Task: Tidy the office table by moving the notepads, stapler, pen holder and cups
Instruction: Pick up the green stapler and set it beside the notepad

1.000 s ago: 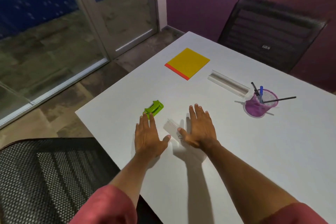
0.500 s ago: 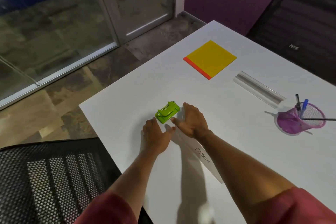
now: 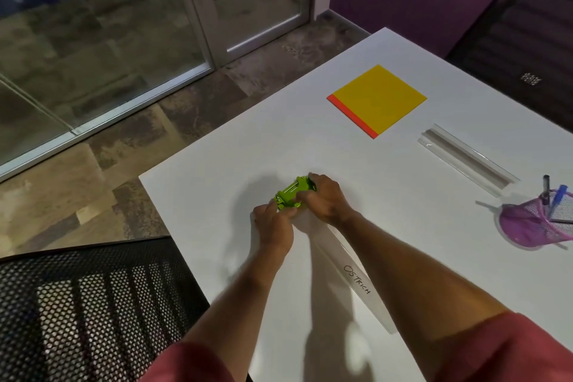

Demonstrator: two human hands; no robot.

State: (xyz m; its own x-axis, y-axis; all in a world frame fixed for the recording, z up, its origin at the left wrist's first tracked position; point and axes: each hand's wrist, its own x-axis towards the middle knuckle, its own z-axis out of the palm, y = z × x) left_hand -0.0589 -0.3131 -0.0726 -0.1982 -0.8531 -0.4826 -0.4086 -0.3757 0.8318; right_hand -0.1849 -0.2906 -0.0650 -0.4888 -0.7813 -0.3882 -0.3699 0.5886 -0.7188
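- Near the tabletop's [image 3: 434, 257] front-left corner, both hands grasp the green stapler [image 3: 293, 195]: the right hand [image 3: 325, 198] curls over its far end and side, and the left hand [image 3: 273, 223] pinches its near end.
- Whether the stapler rests on the surface or is just raised cannot be told; the hands hide its underside.
- To do this step well, I judge one hand should take the body across its width, so the hinged top does not swing open, and lift it straight before moving it.
- Just beside the right wrist lies a clear ruler-like strip marked OSTRICH [image 3: 356, 279]; the forearm passes over it, so a low sweep could drag it along.
- Well apart, toward the far side, lie the yellow notepad with a red edge [image 3: 378, 99] and a second clear strip [image 3: 465, 160].
- At the right edge, the purple mesh pen holder [image 3: 533, 223] lies tipped over with pens; setting the stapler near these would suit tidying.
- No cups are in view.
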